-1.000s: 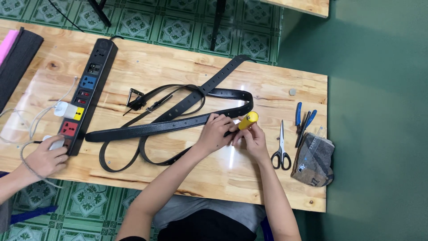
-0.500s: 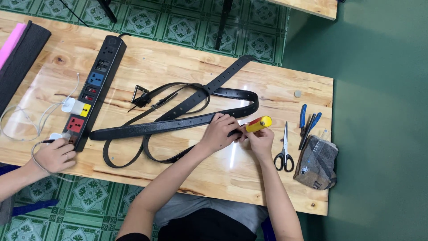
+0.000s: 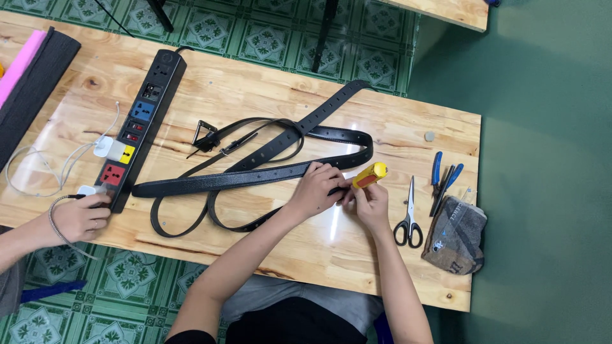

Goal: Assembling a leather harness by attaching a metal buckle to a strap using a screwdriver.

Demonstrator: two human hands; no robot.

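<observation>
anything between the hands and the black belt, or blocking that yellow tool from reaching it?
Nothing visible. The left hand rests directly on the black belt, and the right hand holds the yellow tool right at the strap beside it. The scissors and pliers lie off to the right, clear of both hands.

Two belts [image 3: 255, 175], one scissors [image 3: 408, 220]

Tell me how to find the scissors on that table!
Start at the wooden table and go to its right end, just past the person's right hand. The scissors lie there, blades pointing away, beside blue-handled pliers and a grey cloth bundle. Only they have two black finger loops.
</observation>
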